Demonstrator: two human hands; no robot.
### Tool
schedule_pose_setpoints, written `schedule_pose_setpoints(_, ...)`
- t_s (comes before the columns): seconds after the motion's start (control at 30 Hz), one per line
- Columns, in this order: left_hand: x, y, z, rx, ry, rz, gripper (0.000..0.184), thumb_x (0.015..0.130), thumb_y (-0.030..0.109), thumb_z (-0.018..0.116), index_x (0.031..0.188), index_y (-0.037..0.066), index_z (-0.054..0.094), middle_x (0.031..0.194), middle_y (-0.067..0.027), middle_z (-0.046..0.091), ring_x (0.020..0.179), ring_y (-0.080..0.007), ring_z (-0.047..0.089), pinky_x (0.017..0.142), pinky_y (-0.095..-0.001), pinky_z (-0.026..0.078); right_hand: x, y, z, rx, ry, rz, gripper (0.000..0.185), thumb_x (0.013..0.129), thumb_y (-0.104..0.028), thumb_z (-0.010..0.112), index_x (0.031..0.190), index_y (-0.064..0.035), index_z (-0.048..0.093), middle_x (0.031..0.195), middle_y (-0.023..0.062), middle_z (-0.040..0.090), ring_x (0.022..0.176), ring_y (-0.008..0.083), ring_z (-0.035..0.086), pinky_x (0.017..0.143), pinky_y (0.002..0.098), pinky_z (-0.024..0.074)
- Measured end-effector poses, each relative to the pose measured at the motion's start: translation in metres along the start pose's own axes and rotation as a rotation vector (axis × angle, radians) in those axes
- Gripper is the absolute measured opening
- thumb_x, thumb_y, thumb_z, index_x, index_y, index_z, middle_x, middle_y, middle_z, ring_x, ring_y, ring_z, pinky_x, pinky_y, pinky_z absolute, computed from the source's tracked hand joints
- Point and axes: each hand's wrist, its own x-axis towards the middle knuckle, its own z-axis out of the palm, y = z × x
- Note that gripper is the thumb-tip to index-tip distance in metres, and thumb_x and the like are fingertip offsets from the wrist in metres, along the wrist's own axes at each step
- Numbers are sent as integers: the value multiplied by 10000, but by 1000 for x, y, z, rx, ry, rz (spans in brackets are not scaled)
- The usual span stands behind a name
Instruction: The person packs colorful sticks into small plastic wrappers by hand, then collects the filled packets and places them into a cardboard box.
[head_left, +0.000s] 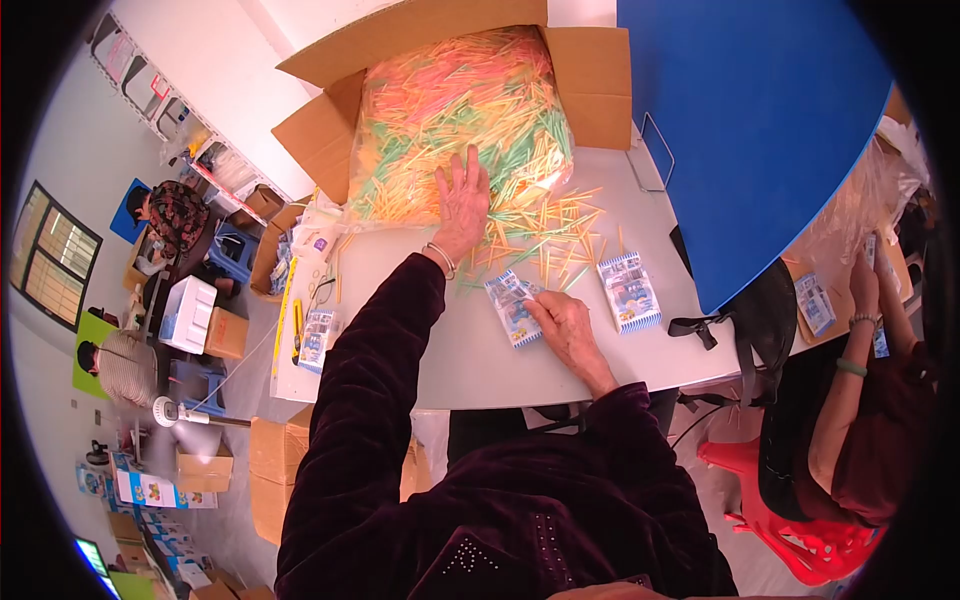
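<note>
My left hand [463, 205] lies palm down with its fingers apart on a heap of thin pink, yellow, orange and green sticks [470, 110], which look like small straws. They fill a clear plastic bag inside an open cardboard box [590, 90]. Loose sticks [550, 230] have spilled onto the white table [450, 350] beside that hand. In my right hand [570, 335] is a small blue-and-white printed box [512, 308], gripped at its right side and tilted. A similar printed box [630, 292] stands to the right of it.
At the table's left lie a yellow utility knife [297, 325], another printed box [317, 340] and glasses [322, 288]. A blue panel [750, 120] rises at the right. Beyond it a co-worker's arm [850, 400] reaches over another surface, near a red chair [740, 490].
</note>
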Motion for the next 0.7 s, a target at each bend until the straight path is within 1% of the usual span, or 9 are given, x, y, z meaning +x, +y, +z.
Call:
schedule_pose_setpoints(0.03, 3, -2, 3, 1, -2, 1, 256, 743, 21, 531, 981, -70, 562, 1352, -231, 304, 1202, -411, 342, 928, -590, 284, 0, -1, -1, 2, 0, 1, 232, 847, -140, 591, 707, 22, 503, 659, 175, 510, 634, 352, 505, 568, 415, 393)
schedule_pose_setpoints(0.1, 14, -5, 10, -4, -100, -38, 259, 774, 27, 508, 1007, -77, 554, 1387, -216, 264, 1217, -414, 323, 957, -593, 263, 0, -4, -2, -10, -9, -10, 229, 848, -134, 588, 707, 23, 500, 655, 175, 507, 634, 354, 504, 567, 416, 393)
schedule_pose_setpoints(0.13, 19, -7, 18, -4, -99, -36, 259, 774, 27, 508, 1007, -77, 554, 1387, -216, 264, 1217, -414, 323, 957, -593, 263, 0, -3, -2, -10, -7, -10, 229, 848, -134, 588, 707, 23, 500, 655, 175, 507, 634, 354, 504, 567, 416, 393)
schedule_pose_setpoints(0.2, 26, -8, 34, 61, 2, -65, 228, 813, 37, 477, 990, -85, 555, 1388, -207, 269, 1231, -412, 305, 977, -586, 254, -1, 1, -2, -11, -16, -10, 181, 845, -146, 599, 809, 30, 576, 703, 184, 561, 637, 358, 538, 557, 391, 410)
schedule_pose_setpoints(0.23, 28, -7, 32, 61, 3, -62, 228, 813, 37, 477, 990, -85, 555, 1388, -207, 269, 1231, -412, 305, 977, -586, 254, -1, 2, -1, -10, -12, -9, 181, 845, -146, 599, 809, 30, 576, 703, 184, 561, 637, 358, 538, 557, 391, 410)
schedule_pose_setpoints(0.3, 33, -4, 29, 68, -145, -17, 221, 839, 40, 452, 983, -94, 554, 1385, -204, 278, 1247, -401, 291, 989, -573, 253, -1, 5, 0, 3, -4, -22, 177, 844, -141, 598, 806, 31, 579, 704, 182, 565, 637, 356, 539, 558, 388, 413)
schedule_pose_setpoints(0.43, 28, -6, 32, 63, -53, 43, 208, 835, 33, 455, 963, -97, 553, 1370, -216, 295, 1253, -411, 285, 989, -584, 248, 0, 3, -1, 1, -9, -15, 180, 844, -142, 600, 804, 32, 580, 703, 179, 569, 632, 352, 542, 559, 385, 414)
schedule_pose_setpoints(0.5, 24, -4, 30, -18, -54, -3, 184, 834, 28, 454, 927, -101, 546, 1356, -227, 308, 1255, -422, 284, 987, -598, 245, 0, 0, -1, 38, 11, -13, 217, 844, -119, 585, 710, 29, 499, 662, 179, 513, 638, 364, 506, 571, 416, 396)
schedule_pose_setpoints(0.7, 11, -4, 22, -61, -1, -31, 145, 818, 43, 488, 865, -86, 534, 1342, -237, 320, 1241, -438, 296, 975, -620, 229, 1, 0, -3, 95, 16, 42, 232, 851, -134, 584, 706, 30, 508, 629, 177, 504, 577, 355, 487, 528, 401, 388)
